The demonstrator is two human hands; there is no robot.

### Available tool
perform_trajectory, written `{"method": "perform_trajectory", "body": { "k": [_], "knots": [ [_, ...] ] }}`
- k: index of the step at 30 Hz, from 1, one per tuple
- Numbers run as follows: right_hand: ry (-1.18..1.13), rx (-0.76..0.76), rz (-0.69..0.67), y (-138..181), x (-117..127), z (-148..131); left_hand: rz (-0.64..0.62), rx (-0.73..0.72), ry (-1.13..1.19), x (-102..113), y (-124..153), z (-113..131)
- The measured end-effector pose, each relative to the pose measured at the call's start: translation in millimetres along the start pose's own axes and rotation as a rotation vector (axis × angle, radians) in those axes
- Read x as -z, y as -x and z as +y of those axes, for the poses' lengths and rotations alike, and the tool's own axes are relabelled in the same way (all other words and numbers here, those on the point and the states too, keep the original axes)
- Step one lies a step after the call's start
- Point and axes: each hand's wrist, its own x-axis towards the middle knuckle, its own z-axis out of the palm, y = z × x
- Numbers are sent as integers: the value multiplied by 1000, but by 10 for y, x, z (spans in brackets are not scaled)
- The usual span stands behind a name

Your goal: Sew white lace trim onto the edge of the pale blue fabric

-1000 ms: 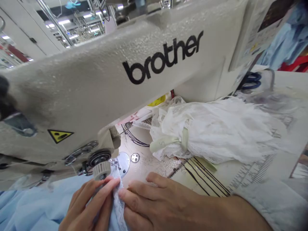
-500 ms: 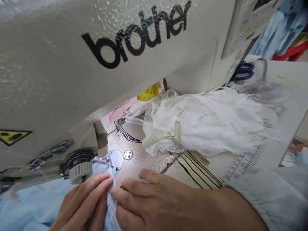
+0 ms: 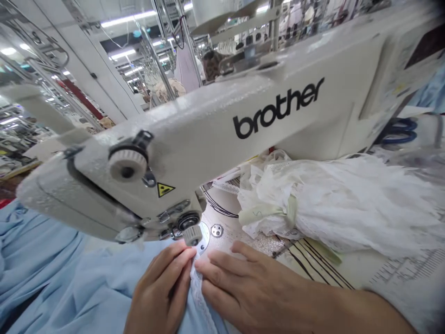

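Light blue fabric (image 3: 93, 283) spreads under the sewing machine (image 3: 194, 134), with a white lace trim (image 3: 199, 287) along its edge leading up to the needle area. My left hand (image 3: 162, 285) presses its fingers together on the blue fabric just left of the lace, fingertips close under the machine's presser area. Right of the lace, my right hand (image 3: 239, 283) rests palm down, its lower fingers bent at the trim and its outermost finger apart. Both thumbs are hidden. The machine head's round knob (image 3: 193, 235) covers the needle.
A tied bundle of white lace (image 3: 333, 199) lies on the machine bed to the right. Blue-handled scissors (image 3: 399, 131) sit behind it. Dark lines and ruler markings (image 3: 406, 269) show on the table. Other workstations fill the background.
My view has drawn back and tilted up, so the whole machine head and the workroom behind now show. Both hands keep nearly the same place beside the lace trim.
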Motion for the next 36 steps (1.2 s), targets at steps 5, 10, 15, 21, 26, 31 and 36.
{"method": "perform_trajectory", "body": {
  "k": [5,10,15,21,26,31,36],
  "knots": [
    [-33,40,-35,-42,113,67,18,7,1,-32,11,-64],
    [-94,34,-89,-95,93,131,10,9,-15,-37,0,-114],
    [-126,35,-116,-72,101,137,-18,-18,-43,9,-12,-114],
    [-135,24,-89,-51,66,132,-74,-18,-93,50,120,-81],
    [-106,-11,-6,-28,71,93,-99,-55,-78,41,179,-99],
    [-92,-19,44,-7,15,37,-49,-122,-55,46,153,-84],
    [-89,-10,54,-21,-49,25,-29,-117,-12,-2,138,-38]
  ]
}}
